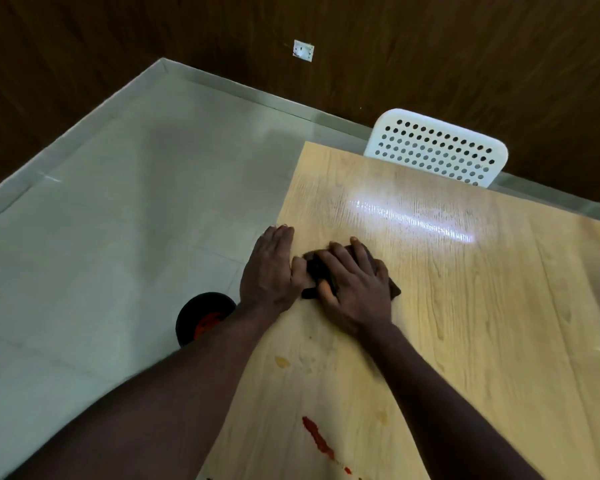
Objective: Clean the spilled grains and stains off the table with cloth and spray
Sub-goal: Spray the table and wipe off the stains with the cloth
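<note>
Head view | right hand spread flat, pressing dark brown crumpled cloth onto pale wood-grain table | left hand flat, fingers straight, at table edge beside cloth | risk: wiped without spray, red streak stain nearer the person would likely smear.

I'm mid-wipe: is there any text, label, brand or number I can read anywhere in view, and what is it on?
There is no readable text in this view.
White wall plate: faint marks only, too small to read.
Black and orange round object on the floor: no legible lettering.
Dark cloth, table, white chair: no print showing.
</note>
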